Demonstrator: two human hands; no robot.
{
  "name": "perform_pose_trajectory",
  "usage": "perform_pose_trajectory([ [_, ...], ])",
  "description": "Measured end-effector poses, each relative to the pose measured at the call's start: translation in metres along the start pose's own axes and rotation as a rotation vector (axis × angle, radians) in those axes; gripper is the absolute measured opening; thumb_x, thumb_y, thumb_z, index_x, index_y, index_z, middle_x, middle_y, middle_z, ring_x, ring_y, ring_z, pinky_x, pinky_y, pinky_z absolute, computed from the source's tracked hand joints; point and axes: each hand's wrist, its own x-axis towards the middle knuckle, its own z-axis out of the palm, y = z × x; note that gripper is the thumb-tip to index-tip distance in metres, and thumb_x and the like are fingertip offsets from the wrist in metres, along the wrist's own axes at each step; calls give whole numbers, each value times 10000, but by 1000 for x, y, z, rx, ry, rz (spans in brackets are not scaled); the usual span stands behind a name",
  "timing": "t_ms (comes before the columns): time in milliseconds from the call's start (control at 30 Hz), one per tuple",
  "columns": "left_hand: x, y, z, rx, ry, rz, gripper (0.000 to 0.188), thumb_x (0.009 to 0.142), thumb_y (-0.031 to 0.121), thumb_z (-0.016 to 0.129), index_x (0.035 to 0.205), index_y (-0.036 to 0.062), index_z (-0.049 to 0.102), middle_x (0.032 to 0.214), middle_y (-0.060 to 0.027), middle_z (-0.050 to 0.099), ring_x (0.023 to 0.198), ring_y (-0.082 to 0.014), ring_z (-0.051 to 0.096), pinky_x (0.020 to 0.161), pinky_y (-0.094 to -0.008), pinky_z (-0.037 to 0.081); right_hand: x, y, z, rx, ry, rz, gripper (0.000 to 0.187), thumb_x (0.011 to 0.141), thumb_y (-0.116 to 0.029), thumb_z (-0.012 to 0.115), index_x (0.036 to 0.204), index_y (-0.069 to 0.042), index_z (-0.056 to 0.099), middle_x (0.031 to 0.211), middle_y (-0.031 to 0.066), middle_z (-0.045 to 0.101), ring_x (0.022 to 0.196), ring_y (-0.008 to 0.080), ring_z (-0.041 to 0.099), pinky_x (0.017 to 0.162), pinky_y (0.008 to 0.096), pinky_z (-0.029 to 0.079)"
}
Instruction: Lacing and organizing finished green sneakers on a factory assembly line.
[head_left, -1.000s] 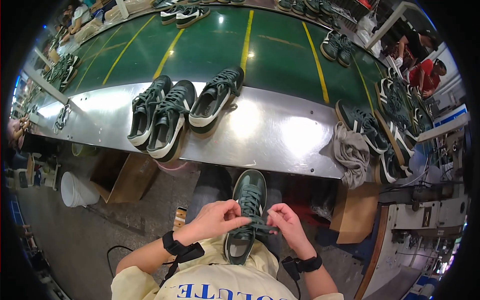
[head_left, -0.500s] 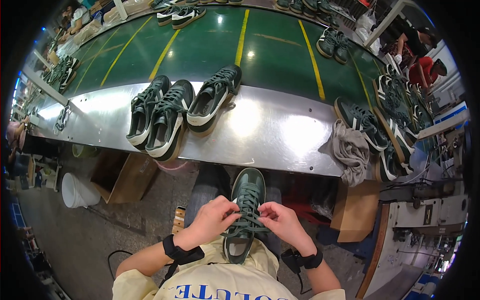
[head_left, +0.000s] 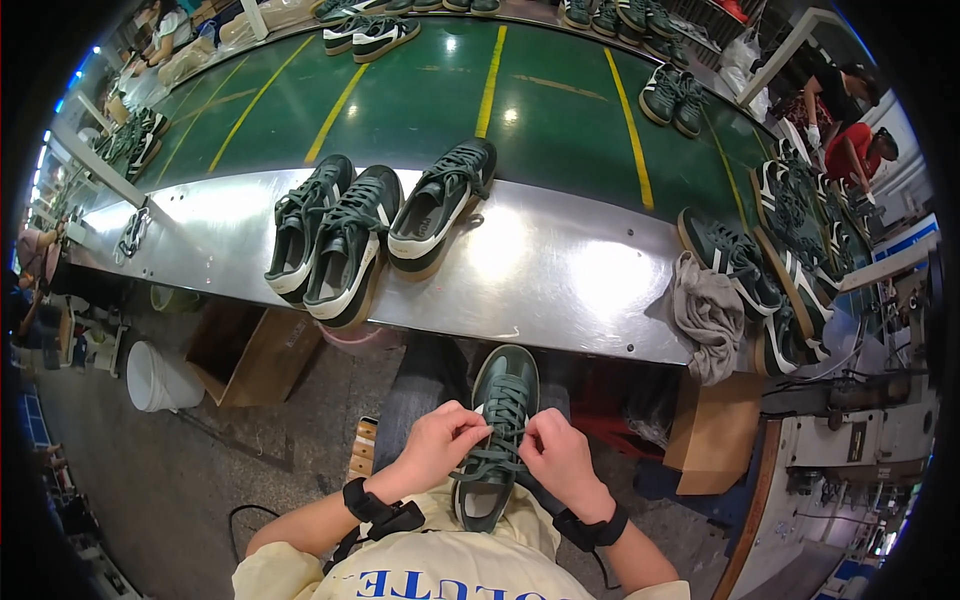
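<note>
A dark green sneaker [head_left: 508,368] rests in my lap, toe pointing away from me toward the bench. Green shoelaces [head_left: 507,400] cross its tongue, with loose loops lower down near the opening. My left hand [head_left: 440,442] is closed in a pinch at the left row of eyelets, thumb and forefinger on the lace. On the opposite side my right hand [head_left: 562,456] is also pinched, fingers curled around a lace at the shoe's right edge. The lace ends are partly hidden by my fingers.
A metal bench edge [head_left: 560,300] runs ahead, bearing several green sneakers [head_left: 350,235] at left and a grey cloth [head_left: 706,318] at right. Beyond lies a green conveyor belt [head_left: 420,110]. Cardboard boxes [head_left: 712,430] and a white bucket [head_left: 160,378] stand below. Two people [head_left: 850,110] work far right.
Both hands have shifted slightly along the shoe, the right one turning with its fingers curled further in. The laces between the hands lie differently. The whole view has tilted a little.
</note>
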Motion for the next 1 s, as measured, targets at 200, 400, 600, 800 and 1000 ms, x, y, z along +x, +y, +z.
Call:
perform_pose_trajectory([
  [200, 14, -15, -15, -1126, -453, -781, 97, 899, 191, 601, 910, 95, 601, 702, 44, 559, 530, -40, 500, 416, -195, 367, -11, 1, 6, -178, 90, -85, 101, 742, 8, 601, 826, -31, 560, 759, 110, 556, 588, 245, 576, 535, 323, 469],
  [400, 14, -3, -11, -652, -178, -630, 156, 845, 226, 667, 818, 87, 601, 719, 18, 534, 566, -74, 506, 474, -231, 410, -12, 10, 0, 274, 3, 158, 153, 743, -2, 597, 886, -55, 593, 811, 94, 585, 653, 268, 609, 569, 341, 493],
  [600, 12, 34, -13, 251, -157, 285, 224, 760, 267, 747, 787, 72, 639, 776, -57, 504, 718, -235, 524, 627, -325, 433, -12, 9, 8, -132, 92, -87, 157, 757, -21, 604, 907, -62, 587, 769, 107, 599, 623, 285, 608, 570, 349, 500],
  [800, 6, 13, -30, -221, -326, 122, 179, 843, 193, 676, 774, 41, 612, 801, -38, 496, 736, -168, 509, 657, -278, 411, -20, 6, -4, 135, -35, 162, 140, 818, -80, 614, 951, -53, 577, 775, 111, 643, 642, 252, 637, 572, 340, 493],
  [1000, -14, -1, -38, -390, -481, -72, 170, 877, 122, 628, 759, 7, 585, 815, 6, 516, 744, -62, 488, 647, -218, 390, -8, -4, -6, 192, -118, 122, 141, 849, -126, 629, 959, -47, 592, 789, 92, 626, 730, 193, 611, 647, 273, 475],
])
